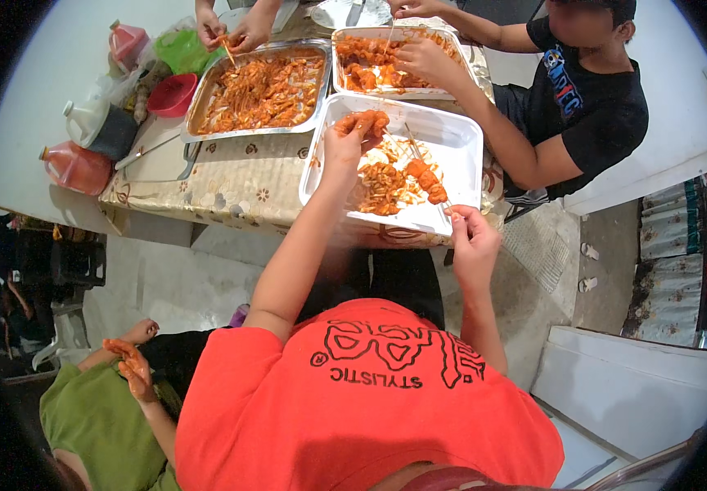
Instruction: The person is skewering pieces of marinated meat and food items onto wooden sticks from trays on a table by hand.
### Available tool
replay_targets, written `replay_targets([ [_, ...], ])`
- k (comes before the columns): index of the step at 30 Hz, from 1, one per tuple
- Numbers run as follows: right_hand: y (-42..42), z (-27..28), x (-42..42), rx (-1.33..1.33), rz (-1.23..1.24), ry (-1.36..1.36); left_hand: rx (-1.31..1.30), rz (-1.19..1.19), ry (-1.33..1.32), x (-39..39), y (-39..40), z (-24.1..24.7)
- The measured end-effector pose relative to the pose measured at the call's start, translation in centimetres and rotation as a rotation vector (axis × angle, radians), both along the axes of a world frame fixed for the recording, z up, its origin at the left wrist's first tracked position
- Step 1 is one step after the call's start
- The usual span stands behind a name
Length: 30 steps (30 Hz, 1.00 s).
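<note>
A white plastic tray (465, 132) lies in front of me, holding red-orange marinated meat (384, 184) and sauce. Over its left part, my left hand (353, 138) has its fingers closed on sauce-coated meat (377, 119). At the tray's near right corner, my right hand (473, 236) pinches the end of a thin skewer. Several coated meat pieces (428, 181) are threaded on this skewer, above the tray. Other thin sticks (412, 138) show between my hands, their lower ends partly hidden.
A metal tray (255, 130) and another white tray (412, 93) of coated meat adjoin mine, with other people's hands over them. A knife (145, 152) rests on a board at left, near plastic jugs (77, 169) and a red bowl (172, 95). A person in green sits at lower left.
</note>
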State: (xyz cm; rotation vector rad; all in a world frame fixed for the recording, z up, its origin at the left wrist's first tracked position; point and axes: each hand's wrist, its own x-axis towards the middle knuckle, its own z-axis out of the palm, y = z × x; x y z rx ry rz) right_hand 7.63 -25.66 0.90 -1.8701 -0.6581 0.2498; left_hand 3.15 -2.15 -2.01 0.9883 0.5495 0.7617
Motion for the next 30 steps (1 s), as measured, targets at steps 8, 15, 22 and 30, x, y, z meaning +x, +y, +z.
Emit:
replay_targets([
  [8, 0.8, -1.4, -0.5, 0.116, 0.03, 0.116, -0.264, -0.007, -0.235, 0.7, -0.8, 1.3],
  [15, 1.2, -1.0, -1.4, 0.129, 0.049, 0.169, -0.551, -0.116, -0.375, 0.9, 0.0, -0.7],
  [22, 1.6, -1.4, -1.8, 0.147, 0.059, 0.201, -0.668, -0.207, -0.515, 1.2, -0.4, -1.0],
  [30, 1.9, -2.0, -1.8, 0.154, 0.078, 0.204, -0.614, -0.098, -0.438, 1.3, -1.2, -0.2],
])
